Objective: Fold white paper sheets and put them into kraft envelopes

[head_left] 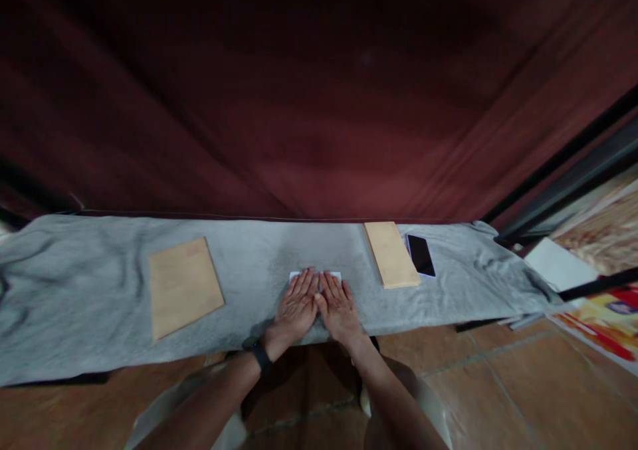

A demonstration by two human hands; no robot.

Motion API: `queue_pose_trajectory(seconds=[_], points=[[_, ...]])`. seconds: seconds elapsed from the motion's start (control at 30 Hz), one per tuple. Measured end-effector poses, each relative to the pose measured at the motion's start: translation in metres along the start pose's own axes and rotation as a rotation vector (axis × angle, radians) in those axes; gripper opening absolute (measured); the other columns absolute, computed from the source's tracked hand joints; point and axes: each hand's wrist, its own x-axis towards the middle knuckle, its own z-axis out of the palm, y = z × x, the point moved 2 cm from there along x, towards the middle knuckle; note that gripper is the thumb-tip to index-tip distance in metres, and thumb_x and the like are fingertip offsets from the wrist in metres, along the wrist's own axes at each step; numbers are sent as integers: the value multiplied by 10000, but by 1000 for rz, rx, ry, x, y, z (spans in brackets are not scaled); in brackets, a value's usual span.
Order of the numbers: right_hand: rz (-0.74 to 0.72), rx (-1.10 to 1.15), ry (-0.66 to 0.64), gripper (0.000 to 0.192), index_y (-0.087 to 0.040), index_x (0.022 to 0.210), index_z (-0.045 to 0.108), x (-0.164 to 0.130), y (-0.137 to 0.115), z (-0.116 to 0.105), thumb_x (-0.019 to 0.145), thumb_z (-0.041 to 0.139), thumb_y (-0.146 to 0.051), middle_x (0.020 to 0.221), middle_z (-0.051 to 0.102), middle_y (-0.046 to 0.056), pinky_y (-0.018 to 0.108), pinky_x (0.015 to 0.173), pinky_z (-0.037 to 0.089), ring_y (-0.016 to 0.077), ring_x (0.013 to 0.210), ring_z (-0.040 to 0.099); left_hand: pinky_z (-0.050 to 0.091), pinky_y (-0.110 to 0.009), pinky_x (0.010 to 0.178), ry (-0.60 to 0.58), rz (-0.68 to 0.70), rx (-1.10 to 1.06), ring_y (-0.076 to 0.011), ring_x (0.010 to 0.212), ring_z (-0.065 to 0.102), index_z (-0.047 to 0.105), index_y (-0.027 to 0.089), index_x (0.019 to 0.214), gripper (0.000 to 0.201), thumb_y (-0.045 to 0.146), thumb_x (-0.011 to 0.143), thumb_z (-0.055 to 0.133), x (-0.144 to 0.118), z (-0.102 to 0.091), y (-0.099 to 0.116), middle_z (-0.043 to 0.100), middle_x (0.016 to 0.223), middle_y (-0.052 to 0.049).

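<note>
On white paper (316, 276), both hands (319, 307) press flat.

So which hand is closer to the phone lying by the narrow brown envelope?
The right hand. It lies flat on the white paper, with the phone off to its right past the narrow envelope. The left hand lies farther away.

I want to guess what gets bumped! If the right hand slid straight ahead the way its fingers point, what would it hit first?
The right hand lies flat on a white paper, fingers pointing away and slightly left. Past the paper, only bare grey cloth, then probably the dark red curtain.
</note>
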Motion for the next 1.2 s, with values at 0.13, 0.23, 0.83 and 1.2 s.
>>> queue_pose_trajectory(seconds=[0.13, 0.23, 0.83, 1.2], points=[[-18, -36, 73, 522, -202, 1530, 405, -2, 9, 5, 1049, 361, -402, 1585, 368, 107, 526, 1220, 192, 277, 1491, 310, 227, -432, 1243, 14, -41, 6, -218, 1502, 293, 331, 139, 1550, 578, 252, 983, 327, -5, -4, -5, 353, 1608, -119], [-8, -76, 101, 542, -172, 1526, 411, -3, 16, 9, 1042, 366, -412, 1585, 363, 131, 553, 1209, 199, 305, 1485, 318, 222, -435, 1243, -15, -89, 12, -221, 1502, 292, 350, 185, 1545, 557, 303, 1001, 337, -6, -7, -11, 334, 1621, -98], [181, -117, 68, 587, -112, 1550, 350, -5, 33, -10, 1029, 363, -383, 1605, 322, 146, 531, 1222, 178, 308, 1501, 273, 191, -501, 1230, -22, -201, -16, -283, 1510, 270, 373, 149, 1534, 661, 517, 990, 300, -5, -9, -29, 325, 1617, -149], [215, -69, 94, 559, -125, 1526, 403, -8, 42, -18, 1016, 416, -353, 1599, 337, 145, 517, 1223, 191, 306, 1494, 292, 186, -501, 1229, -31, -217, -29, -277, 1515, 258, 384, 165, 1530, 630, 483, 991, 311, -5, -8, -30, 322, 1620, -136]])
